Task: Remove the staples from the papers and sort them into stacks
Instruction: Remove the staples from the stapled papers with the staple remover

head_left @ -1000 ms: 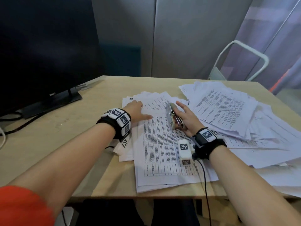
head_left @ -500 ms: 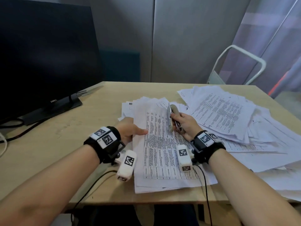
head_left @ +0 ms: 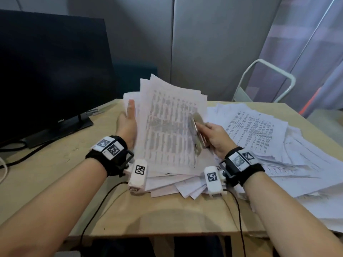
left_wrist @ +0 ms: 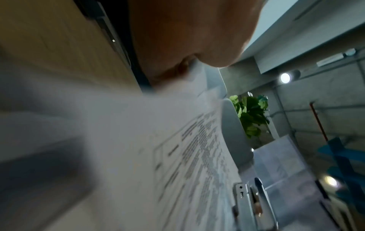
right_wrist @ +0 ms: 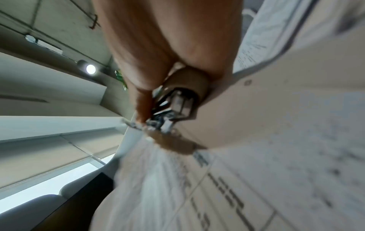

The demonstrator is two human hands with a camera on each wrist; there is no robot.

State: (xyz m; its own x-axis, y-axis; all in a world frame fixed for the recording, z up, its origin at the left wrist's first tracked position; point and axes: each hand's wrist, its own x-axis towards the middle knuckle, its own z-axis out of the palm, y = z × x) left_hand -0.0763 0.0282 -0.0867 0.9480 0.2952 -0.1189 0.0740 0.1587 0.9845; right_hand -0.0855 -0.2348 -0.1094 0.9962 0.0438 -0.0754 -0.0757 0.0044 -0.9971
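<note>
Both hands lift a sheaf of printed papers (head_left: 167, 130) on edge at the centre of the head view.

The left hand (head_left: 128, 125) grips the sheaf's left edge, thumb on the printed face and fingers hidden behind; the sheaf's lower edge rests on the fanned pile beneath it, its upper edge tilting away toward the upper middle of the frame; the right hand (head_left: 213, 139) curls round a metal staple remover (head_left: 196, 134), held against the sheaf's right side, and the right wrist view shows thumb and fingers closed about the tool's end; a loose spread of papers (head_left: 259, 130) covers the right half of the wooden table (head_left: 55, 175); a dark Dell monitor (head_left: 46, 71) fills the upper left; a white chair frame (head_left: 267, 78) stands at the upper right behind the table.
</note>
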